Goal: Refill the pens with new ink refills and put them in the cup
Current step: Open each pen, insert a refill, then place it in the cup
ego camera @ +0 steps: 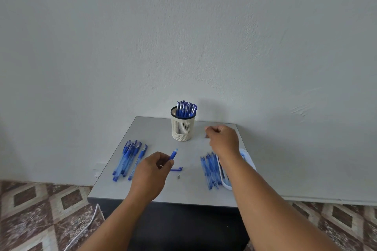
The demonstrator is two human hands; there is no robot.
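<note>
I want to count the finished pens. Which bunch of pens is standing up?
The pens in the cup by the wall stand upright. The pens at the left and the refills at the right lie flat on the table.

2 bare forearms reach in from the bottom edge, one on each side. Neither shows a sleeve: no cuff or fabric appears anywhere along them up to where they leave the view. The wrists carry no watch, strap or bracelet. The left hand (150, 173) is seen from the back, broad across the knuckles, with a small pale glint near one finger that could be a ring, though it is too small to tell. The right hand (223, 140) also shows its back, with rounded knuckles and short fingers. No gloves cover either hand, and no markings show on them.
</note>
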